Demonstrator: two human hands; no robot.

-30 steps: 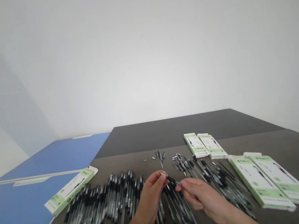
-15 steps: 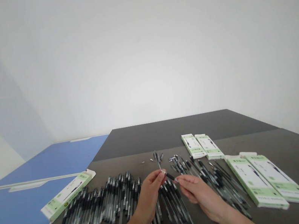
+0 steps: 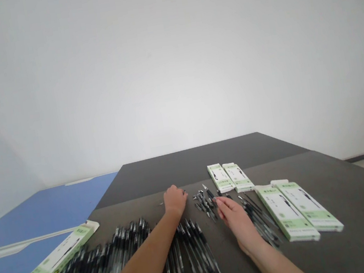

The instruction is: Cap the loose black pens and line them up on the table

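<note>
My left hand (image 3: 175,200) reaches out over the dark table, its fingers curled down at the small parts there; a dark tip shows by the fingers, but what they hold is too small to name. Between the fingertips of my right hand (image 3: 230,212) is a pen (image 3: 208,191), its pointed end up and away from me. Several pen caps (image 3: 204,203) lie between the hands. Capped pens (image 3: 199,250) lie in a row below the left hand, and a larger pile of pens (image 3: 95,267) spreads to the left, partly behind my left forearm.
An open pen box (image 3: 58,260) lies at the left edge of the dark table (image 3: 180,169), beside a blue surface (image 3: 67,202). Two boxes (image 3: 221,177) lie behind the right hand and two more (image 3: 287,212) to its right. Loose thin pen parts (image 3: 260,216) lie beside the right hand.
My left hand has let go of the pen and moved forward to the small parts. My right hand keeps the pen, now with its tip pointing up. The view has turned slightly right.
</note>
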